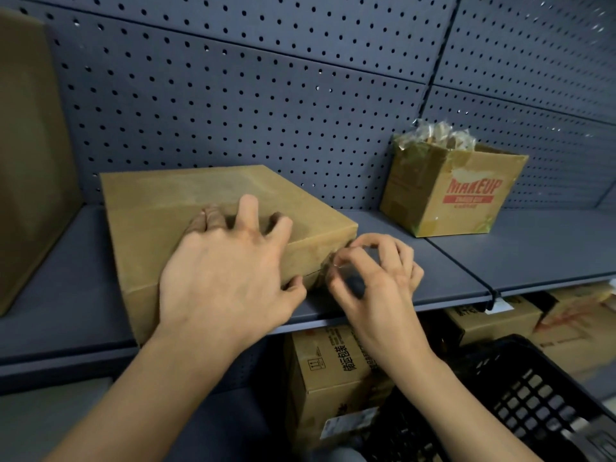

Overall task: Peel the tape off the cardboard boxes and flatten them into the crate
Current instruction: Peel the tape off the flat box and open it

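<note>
Grey shelf (500,261) against a pegboard wall (266,95), and on it lies the flat cardboard box (186,208). The left hand (226,271) is spread over its top, pressing down, while the right hand (376,278) pinches clear tape (336,268) at the near right corner. Peeling step, I'd say; next comes a steady pull with the box braced. Further right, the open MAKEUP box (450,191) holds crumpled tape (433,131). The black crate (533,395) sits low right, contents unclear.
</note>
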